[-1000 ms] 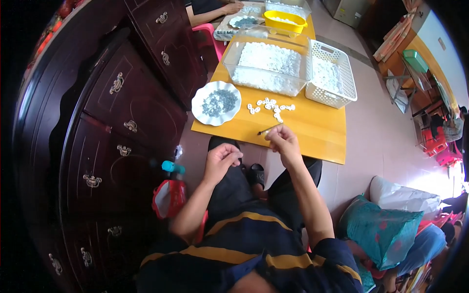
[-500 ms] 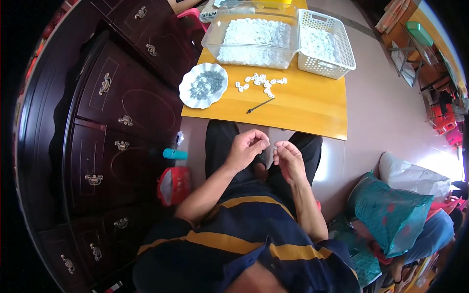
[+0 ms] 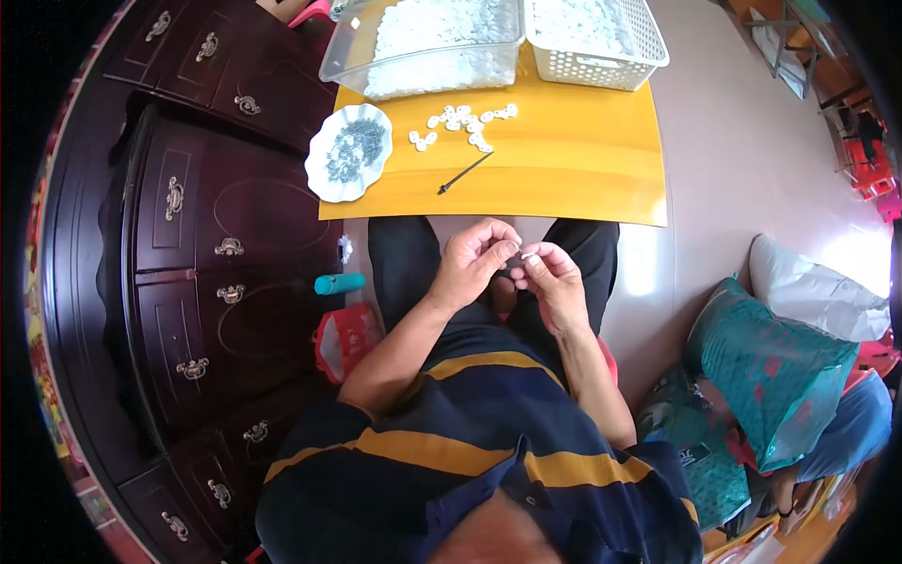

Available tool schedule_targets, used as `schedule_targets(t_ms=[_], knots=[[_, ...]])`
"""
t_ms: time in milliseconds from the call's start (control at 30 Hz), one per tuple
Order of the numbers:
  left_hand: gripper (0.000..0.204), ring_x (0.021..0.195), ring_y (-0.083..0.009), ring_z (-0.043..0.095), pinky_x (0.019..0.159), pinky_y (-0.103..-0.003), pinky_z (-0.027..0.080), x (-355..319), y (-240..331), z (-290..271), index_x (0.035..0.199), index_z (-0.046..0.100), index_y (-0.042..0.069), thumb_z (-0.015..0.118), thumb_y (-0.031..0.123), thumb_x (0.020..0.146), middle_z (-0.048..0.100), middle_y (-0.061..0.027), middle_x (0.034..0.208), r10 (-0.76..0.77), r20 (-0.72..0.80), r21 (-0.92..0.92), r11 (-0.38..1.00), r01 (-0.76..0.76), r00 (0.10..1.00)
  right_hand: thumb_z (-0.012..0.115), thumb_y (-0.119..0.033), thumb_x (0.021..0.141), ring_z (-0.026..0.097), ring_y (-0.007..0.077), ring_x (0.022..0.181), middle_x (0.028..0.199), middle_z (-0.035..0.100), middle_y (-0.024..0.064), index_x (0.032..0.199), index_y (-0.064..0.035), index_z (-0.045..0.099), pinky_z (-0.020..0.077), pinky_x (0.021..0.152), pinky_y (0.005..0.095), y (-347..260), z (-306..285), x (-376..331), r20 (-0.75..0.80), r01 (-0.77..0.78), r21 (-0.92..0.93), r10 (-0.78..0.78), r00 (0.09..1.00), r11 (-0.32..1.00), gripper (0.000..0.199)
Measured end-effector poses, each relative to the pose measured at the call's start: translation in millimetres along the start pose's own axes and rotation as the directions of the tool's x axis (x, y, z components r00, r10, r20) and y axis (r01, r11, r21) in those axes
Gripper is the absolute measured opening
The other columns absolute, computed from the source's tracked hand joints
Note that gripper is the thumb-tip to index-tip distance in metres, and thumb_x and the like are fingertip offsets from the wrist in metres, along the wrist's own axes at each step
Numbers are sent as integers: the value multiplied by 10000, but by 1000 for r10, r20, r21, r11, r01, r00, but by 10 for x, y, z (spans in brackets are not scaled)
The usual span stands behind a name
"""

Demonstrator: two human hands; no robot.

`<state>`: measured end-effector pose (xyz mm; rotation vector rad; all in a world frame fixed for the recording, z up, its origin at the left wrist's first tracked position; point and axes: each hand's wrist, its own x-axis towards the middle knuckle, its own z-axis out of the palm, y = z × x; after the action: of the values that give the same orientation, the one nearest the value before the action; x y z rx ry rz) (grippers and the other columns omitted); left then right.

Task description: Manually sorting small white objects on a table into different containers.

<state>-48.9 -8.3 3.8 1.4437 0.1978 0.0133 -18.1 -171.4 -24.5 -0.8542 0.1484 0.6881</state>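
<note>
My left hand (image 3: 477, 258) and my right hand (image 3: 552, 279) meet over my lap, fingertips pinched together on a tiny white piece (image 3: 520, 252) between them. Ahead on the yellow table (image 3: 583, 160) lies a loose cluster of small white pieces (image 3: 465, 122). A thin dark tool (image 3: 465, 174) lies on the table near its front edge. A white scalloped dish (image 3: 349, 152) with small grey parts sits at the table's left corner.
A clear tub (image 3: 423, 42) and a white basket (image 3: 594, 38), both full of white pieces, stand at the back of the table. A dark wooden cabinet (image 3: 197, 254) fills the left. A teal tube (image 3: 339, 283) and red bag (image 3: 345, 340) lie beside my left leg. Cushions (image 3: 799, 367) lie right.
My right hand left the table and came back to my lap. Both hands closed together on a small white piece. The view tilted down toward my lap.
</note>
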Motion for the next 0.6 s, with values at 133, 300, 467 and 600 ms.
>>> schedule_targets(t_ms=[133,300,467,600], knots=[[88,793,-50,563,724,-201,476,41,-36,-9,1020,662,22,647,96,976,641,11,960,-9,34,32,999,8,999,635,-91,974,609,79,748,878,679,9,1013,-43,679,517,672,221,-49,8,-33,-52,3,-83,-8,999,997,76],[89,802,-47,574,712,-200,483,64,-47,53,1015,658,23,635,103,985,642,16,940,-27,45,139,990,20,999,624,-64,992,646,86,786,958,691,36,1148,-24,618,540,732,220,-71,0,-38,-28,77,-90,-80,996,993,160],[93,803,-60,611,694,-214,516,-57,-88,87,1013,648,23,615,109,999,662,-4,901,-76,-24,84,993,78,997,637,-56,981,633,75,785,949,682,29,1126,-46,559,524,718,210,-72,58,-67,-14,110,-126,-112,994,986,165],[110,820,-65,628,704,-216,530,-143,-89,41,1013,647,24,602,125,1007,665,-4,899,-53,-33,64,996,55,998,643,-57,978,629,71,771,927,682,28,1105,-53,548,520,707,206,-4,14,-44,58,162,-113,-156,986,980,158]])
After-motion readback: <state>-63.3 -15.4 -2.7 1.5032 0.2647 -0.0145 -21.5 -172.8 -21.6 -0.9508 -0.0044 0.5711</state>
